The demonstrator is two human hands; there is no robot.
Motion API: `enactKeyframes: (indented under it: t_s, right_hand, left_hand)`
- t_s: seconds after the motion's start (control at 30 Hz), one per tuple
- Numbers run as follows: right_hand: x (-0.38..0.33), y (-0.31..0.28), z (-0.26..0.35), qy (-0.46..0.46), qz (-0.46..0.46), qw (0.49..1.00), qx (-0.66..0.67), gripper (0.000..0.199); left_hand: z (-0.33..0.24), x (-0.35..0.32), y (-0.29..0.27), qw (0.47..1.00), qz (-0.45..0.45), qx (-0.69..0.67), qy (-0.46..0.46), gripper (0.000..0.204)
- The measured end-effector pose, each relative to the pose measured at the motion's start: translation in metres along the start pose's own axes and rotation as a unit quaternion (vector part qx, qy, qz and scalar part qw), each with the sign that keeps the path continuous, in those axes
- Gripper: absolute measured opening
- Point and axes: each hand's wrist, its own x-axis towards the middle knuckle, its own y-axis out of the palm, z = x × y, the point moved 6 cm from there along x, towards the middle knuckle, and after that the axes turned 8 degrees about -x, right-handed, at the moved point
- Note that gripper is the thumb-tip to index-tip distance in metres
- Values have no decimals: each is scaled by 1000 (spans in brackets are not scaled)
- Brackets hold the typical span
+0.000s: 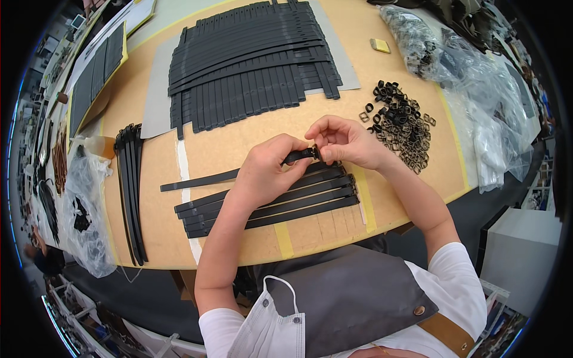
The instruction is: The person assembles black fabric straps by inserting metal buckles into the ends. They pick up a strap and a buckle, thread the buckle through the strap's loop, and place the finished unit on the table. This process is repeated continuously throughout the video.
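Note:
My left hand [265,173] is closed round a black strap [200,180] near its end; the strap's long tail runs out leftward just above the table. At that end sits a small dark buckle [316,153], pinched between the thumb and fingers of my right hand [349,143]. Whether the strap is threaded fully through it I cannot tell. Below both hands lie several black straps [268,222] side by side, with buckles on their right ends. My left wrist and forearm cover part of them.
Across the far table lies a wide stack of black straps [250,71] on grey sheet. Loose buckles and black loops form a pile [406,128] at right, near plastic bags [477,101] and a yellow block [380,45]. More straps [130,197] lie at left beside a bottle [98,145].

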Motion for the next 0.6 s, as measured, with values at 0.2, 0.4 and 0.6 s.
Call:
enactKeyframes:
  t_s: [0.2, 0.4, 0.6]
  right_hand:
    - [-6, 17, 3, 55, -6, 991, -120, 28]
    - [-6, 14, 1, 77, -44, 984, -156, 25]
    - [-6, 8, 1, 116, -48, 983, -135, 23]
  left_hand:
    - [3, -3, 11, 999, 19, 17, 39, 25]
    - [8, -2, 13, 1000, 0, 8, 18, 27]
    - [12, -1, 5, 999, 24, -5, -29, 26]
